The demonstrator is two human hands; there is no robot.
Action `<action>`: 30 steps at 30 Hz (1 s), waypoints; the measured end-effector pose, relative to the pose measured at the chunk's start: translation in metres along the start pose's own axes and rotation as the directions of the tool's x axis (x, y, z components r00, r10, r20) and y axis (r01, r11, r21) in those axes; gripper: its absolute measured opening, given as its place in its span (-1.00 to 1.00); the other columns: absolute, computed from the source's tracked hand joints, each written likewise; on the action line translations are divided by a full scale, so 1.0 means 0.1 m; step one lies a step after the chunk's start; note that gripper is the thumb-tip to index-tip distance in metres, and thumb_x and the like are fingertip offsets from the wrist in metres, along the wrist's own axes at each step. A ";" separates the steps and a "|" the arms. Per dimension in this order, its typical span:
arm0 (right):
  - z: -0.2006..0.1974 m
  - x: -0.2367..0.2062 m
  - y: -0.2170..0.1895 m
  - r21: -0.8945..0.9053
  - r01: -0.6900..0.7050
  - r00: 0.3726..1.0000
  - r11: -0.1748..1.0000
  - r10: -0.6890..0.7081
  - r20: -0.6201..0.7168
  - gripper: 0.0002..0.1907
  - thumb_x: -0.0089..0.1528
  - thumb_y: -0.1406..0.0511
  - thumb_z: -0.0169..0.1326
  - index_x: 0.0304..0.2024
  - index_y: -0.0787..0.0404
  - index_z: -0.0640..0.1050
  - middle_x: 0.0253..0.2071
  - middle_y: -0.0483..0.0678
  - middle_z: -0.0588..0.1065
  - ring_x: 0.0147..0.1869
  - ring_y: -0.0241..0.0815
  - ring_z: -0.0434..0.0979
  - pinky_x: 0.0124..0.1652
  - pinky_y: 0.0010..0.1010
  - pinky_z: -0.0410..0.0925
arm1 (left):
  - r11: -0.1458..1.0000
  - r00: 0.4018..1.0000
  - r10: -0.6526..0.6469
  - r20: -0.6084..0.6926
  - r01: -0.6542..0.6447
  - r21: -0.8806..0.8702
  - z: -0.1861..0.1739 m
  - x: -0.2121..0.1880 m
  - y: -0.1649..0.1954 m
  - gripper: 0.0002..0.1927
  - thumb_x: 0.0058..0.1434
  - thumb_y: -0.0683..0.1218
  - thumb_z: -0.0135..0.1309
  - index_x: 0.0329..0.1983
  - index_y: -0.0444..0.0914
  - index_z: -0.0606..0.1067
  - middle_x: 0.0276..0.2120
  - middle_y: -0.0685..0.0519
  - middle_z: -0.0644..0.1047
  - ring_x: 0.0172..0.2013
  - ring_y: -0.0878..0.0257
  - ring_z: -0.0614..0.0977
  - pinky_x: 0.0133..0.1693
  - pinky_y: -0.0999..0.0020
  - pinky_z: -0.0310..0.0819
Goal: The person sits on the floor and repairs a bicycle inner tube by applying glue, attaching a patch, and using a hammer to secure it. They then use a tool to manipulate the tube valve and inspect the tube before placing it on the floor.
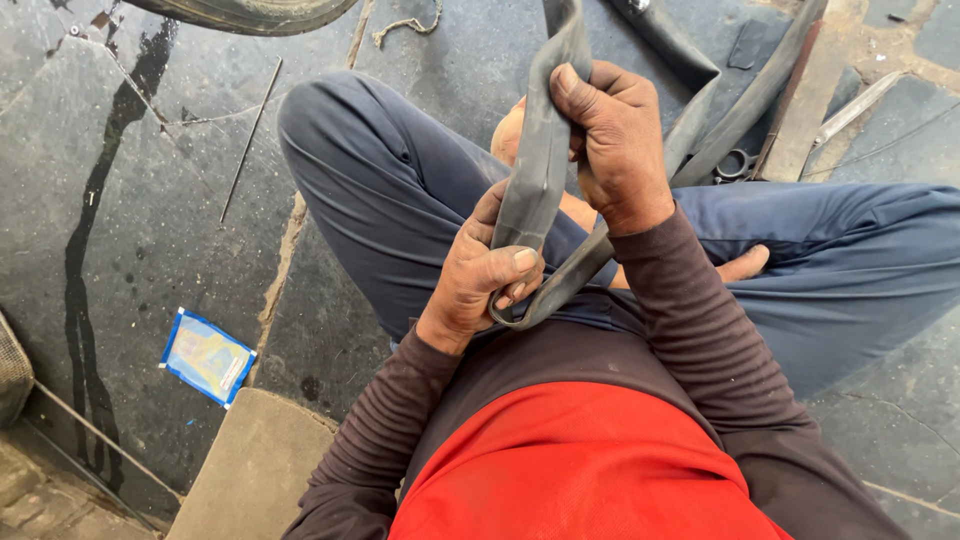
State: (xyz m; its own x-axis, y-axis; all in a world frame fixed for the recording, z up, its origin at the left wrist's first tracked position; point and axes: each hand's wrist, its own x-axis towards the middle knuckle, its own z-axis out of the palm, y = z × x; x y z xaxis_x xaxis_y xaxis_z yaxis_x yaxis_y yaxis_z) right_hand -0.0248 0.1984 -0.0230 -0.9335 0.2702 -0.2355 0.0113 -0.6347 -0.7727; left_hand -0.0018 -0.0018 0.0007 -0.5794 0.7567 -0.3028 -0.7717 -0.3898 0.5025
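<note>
Sitting cross-legged on dark stone paving, the person grips a flattened black rubber inner tube (540,160) with 2 hands above the lap. The right hand (615,145) is closed around the tube's upper stretch, fingers wrapped over it. The left hand (480,275) pinches the lower fold, thumb pressed on the rubber. Scissors (735,165) lie beyond the knee, and a small blue packet (207,357) lies on the paving at the left.

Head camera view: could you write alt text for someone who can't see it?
Seen from above, a seated person grips a flattened black rubber inner tube with both hands, the right hand higher and the left hand pinching its folded lower end. On the dark stone floor lie a blue packet and scissors.
</note>
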 end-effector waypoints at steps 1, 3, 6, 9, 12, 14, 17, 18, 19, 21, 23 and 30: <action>-0.01 0.00 -0.01 0.008 0.005 1.000 1.000 -0.004 -0.011 -0.77 0.40 0.26 0.17 -0.15 0.36 0.62 -0.42 -0.16 0.52 -0.49 -0.46 0.33 -0.47 -0.60 0.19 | 1.000 1.000 -0.014 -0.009 0.014 0.001 0.00 0.00 0.00 -0.22 0.20 -0.27 0.19 0.48 -0.26 0.20 -0.35 0.06 0.46 -0.59 0.41 0.38 -0.54 0.54 0.26; -0.01 0.01 -0.03 0.026 0.018 0.999 1.000 -0.017 -0.029 -0.78 0.39 0.27 0.17 -0.13 0.36 0.61 -0.41 -0.15 0.53 -0.49 -0.45 0.34 -0.47 -0.59 0.18 | 0.999 0.999 -0.039 -0.024 0.039 0.007 -0.02 0.02 0.01 -0.21 0.17 -0.27 0.18 0.48 -0.24 0.19 -0.39 0.08 0.44 -0.61 0.42 0.37 -0.55 0.54 0.26; -0.02 -0.02 -0.03 0.043 0.004 1.000 0.999 -0.003 -0.017 -0.77 0.40 0.26 0.17 -0.13 0.36 0.61 -0.41 -0.16 0.52 -0.50 -0.46 0.32 -0.48 -0.60 0.16 | 0.997 0.997 -0.072 0.030 0.072 -0.025 -0.05 0.02 0.01 -0.21 0.20 -0.27 0.17 0.51 -0.23 0.19 -0.43 0.10 0.40 -0.62 0.43 0.33 -0.52 0.54 0.24; -0.01 -0.02 -0.01 0.019 -0.008 1.000 1.000 0.008 -0.006 -0.76 0.40 0.25 0.17 -0.15 0.37 0.62 -0.42 -0.16 0.52 -0.50 -0.47 0.31 -0.47 -0.60 0.17 | 0.996 0.994 -0.079 0.074 0.081 -0.026 -0.05 0.04 0.01 -0.19 0.22 -0.26 0.16 0.54 -0.22 0.16 -0.47 0.12 0.38 -0.65 0.45 0.31 -0.51 0.53 0.24; 0.01 0.01 0.03 0.016 -0.035 0.999 0.999 0.035 -0.003 -0.77 0.40 0.26 0.17 -0.19 0.35 0.61 -0.43 -0.18 0.50 -0.49 -0.47 0.31 -0.46 -0.60 0.17 | 0.997 0.994 -0.076 0.080 0.073 0.039 -0.06 0.03 0.05 -0.15 0.22 -0.24 0.15 0.57 -0.16 0.12 -0.47 0.10 0.39 -0.64 0.41 0.32 -0.52 0.52 0.24; 0.01 0.04 0.04 0.014 -0.039 0.999 0.999 0.038 0.014 -0.77 0.40 0.26 0.17 -0.21 0.34 0.60 -0.44 -0.18 0.49 -0.50 -0.46 0.30 -0.48 -0.60 0.17 | 0.993 0.997 -0.065 0.048 0.060 0.103 -0.06 0.03 0.07 -0.14 0.21 -0.24 0.15 0.58 -0.19 0.12 -0.45 0.10 0.39 -0.63 0.41 0.32 -0.53 0.51 0.24; 0.00 0.06 0.04 0.007 -0.036 0.999 0.999 0.036 0.026 -0.75 0.39 0.24 0.17 -0.23 0.34 0.61 -0.46 -0.19 0.48 -0.52 -0.47 0.28 -0.49 -0.60 0.16 | 0.989 0.998 -0.056 0.029 0.051 0.140 -0.06 0.03 0.09 -0.15 0.20 -0.24 0.15 0.57 -0.21 0.14 -0.44 0.09 0.41 -0.63 0.41 0.32 -0.54 0.51 0.23; -0.01 0.05 0.04 0.003 -0.035 0.999 0.999 0.035 0.031 -0.75 0.39 0.24 0.17 -0.24 0.34 0.61 -0.47 -0.19 0.47 -0.52 -0.47 0.28 -0.50 -0.60 0.15 | 0.989 0.998 -0.052 0.027 0.048 0.142 -0.06 0.04 0.09 -0.15 0.20 -0.23 0.15 0.57 -0.21 0.14 -0.43 0.09 0.41 -0.63 0.41 0.32 -0.54 0.50 0.24; -0.01 0.05 0.03 -0.013 -0.023 0.999 1.000 0.023 0.025 -0.75 0.39 0.24 0.18 -0.23 0.34 0.61 -0.46 -0.19 0.48 -0.52 -0.46 0.28 -0.49 -0.60 0.16 | 0.991 0.998 -0.046 0.047 0.039 0.130 -0.06 0.04 0.09 -0.17 0.21 -0.24 0.16 0.55 -0.22 0.16 -0.42 0.08 0.42 -0.62 0.41 0.33 -0.54 0.51 0.24; -0.02 0.04 0.01 -0.041 -0.013 1.000 0.999 0.013 0.015 -0.76 0.39 0.24 0.19 -0.22 0.34 0.61 -0.46 -0.19 0.48 -0.50 -0.46 0.29 -0.47 -0.60 0.17 | 0.995 0.997 -0.034 0.074 0.026 0.101 -0.07 0.06 0.08 -0.21 0.23 -0.24 0.17 0.53 -0.24 0.19 -0.39 0.07 0.43 -0.62 0.42 0.34 -0.53 0.51 0.25; -0.03 0.04 0.00 -0.034 -0.003 0.999 0.999 0.005 0.037 -0.75 0.40 0.24 0.18 -0.20 0.35 0.61 -0.44 -0.17 0.49 -0.49 -0.45 0.30 -0.46 -0.59 0.17 | 0.994 0.998 -0.042 0.035 0.038 0.099 -0.08 0.06 0.07 -0.24 0.20 -0.26 0.18 0.48 -0.26 0.23 -0.31 0.06 0.46 -0.60 0.41 0.36 -0.54 0.52 0.25; -0.05 0.04 0.01 -0.002 -0.005 0.999 1.000 0.005 0.050 -0.75 0.40 0.24 0.20 -0.20 0.36 0.61 -0.45 -0.17 0.48 -0.51 -0.46 0.28 -0.49 -0.59 0.14 | 0.997 0.999 -0.033 0.031 0.030 0.065 -0.09 0.06 0.04 -0.34 0.19 -0.30 0.21 0.36 -0.29 0.30 -0.24 0.04 0.49 -0.58 0.40 0.39 -0.55 0.52 0.26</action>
State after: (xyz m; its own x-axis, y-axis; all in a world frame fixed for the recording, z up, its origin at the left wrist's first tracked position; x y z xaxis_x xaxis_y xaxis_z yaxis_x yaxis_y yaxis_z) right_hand -0.0263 0.2024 -0.0282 -0.9503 0.2301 -0.2099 0.0168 -0.6349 -0.7724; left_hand -0.0111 -0.0033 -0.0059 -0.5455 0.7851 -0.2934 -0.7704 -0.3317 0.5445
